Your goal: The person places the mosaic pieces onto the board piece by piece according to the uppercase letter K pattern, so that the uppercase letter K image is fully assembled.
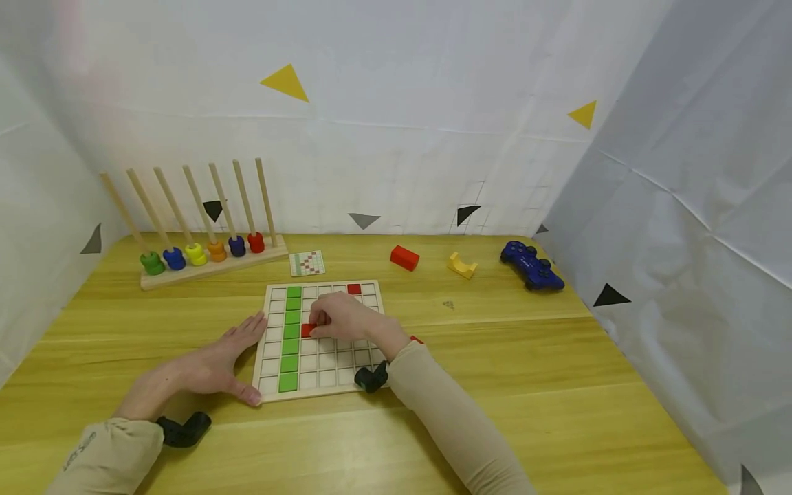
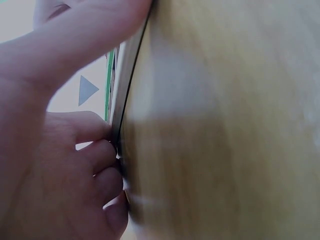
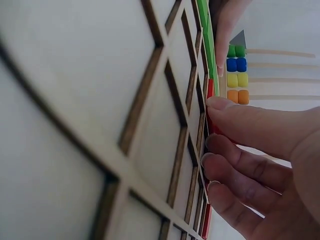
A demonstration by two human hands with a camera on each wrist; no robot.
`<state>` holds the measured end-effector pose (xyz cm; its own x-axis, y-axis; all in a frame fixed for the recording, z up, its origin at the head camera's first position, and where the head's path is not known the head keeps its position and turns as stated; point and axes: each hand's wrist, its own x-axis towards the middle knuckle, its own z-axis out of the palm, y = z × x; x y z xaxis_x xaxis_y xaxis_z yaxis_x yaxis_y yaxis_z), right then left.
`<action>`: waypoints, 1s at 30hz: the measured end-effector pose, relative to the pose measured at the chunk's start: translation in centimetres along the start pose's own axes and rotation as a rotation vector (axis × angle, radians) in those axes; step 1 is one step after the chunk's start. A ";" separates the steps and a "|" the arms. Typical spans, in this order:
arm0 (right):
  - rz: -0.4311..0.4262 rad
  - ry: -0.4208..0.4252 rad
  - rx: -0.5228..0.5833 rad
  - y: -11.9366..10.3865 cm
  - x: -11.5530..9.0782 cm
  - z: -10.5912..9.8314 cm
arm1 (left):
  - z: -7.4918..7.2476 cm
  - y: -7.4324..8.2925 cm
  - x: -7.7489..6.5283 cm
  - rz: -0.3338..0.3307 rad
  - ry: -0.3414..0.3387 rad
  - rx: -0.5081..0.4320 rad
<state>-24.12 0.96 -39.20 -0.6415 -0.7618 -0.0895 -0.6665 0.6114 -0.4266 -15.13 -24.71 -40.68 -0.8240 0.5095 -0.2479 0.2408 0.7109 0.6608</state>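
Note:
A wooden grid board [image 1: 309, 396] lies on the table with a column of green tiles [image 1: 291, 331] near its left side. One red tile [image 1: 354, 289] sits in the top row. Another red tile [image 1: 308, 331] lies beside the green column, right at my right thumb. My right hand [image 1: 346, 317] is over the middle of the board, thumb and index finger pinching a red tile [image 3: 216, 124] close to the grid. My left hand [image 1: 213, 361] rests along the board's left edge, thumb and fingers spread, touching the frame.
Behind the board lies a small pattern card [image 1: 307, 263]. A peg stand with coloured beads [image 1: 216, 268] is at the back left. A red block [image 1: 405, 258], a yellow arch block [image 1: 462, 266] and a blue game controller [image 1: 532, 265] lie toward the right. Something red [image 1: 417, 339] shows behind my right wrist.

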 end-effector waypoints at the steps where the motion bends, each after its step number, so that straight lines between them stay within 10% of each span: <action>1: 0.004 -0.001 0.005 0.0 0.0 0.0 | 0.0 0.0 0.0 0.001 0.000 -0.002; 30: 0.020 -0.008 0.044 0.0 0.0 -0.5 | 0.0 -0.2 0.0 0.012 0.000 0.001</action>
<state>-24.29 1.05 -38.74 -0.6515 -0.7513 -0.1055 -0.6359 0.6166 -0.4642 -15.20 -24.79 -40.80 -0.8214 0.5175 -0.2398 0.2510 0.7055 0.6627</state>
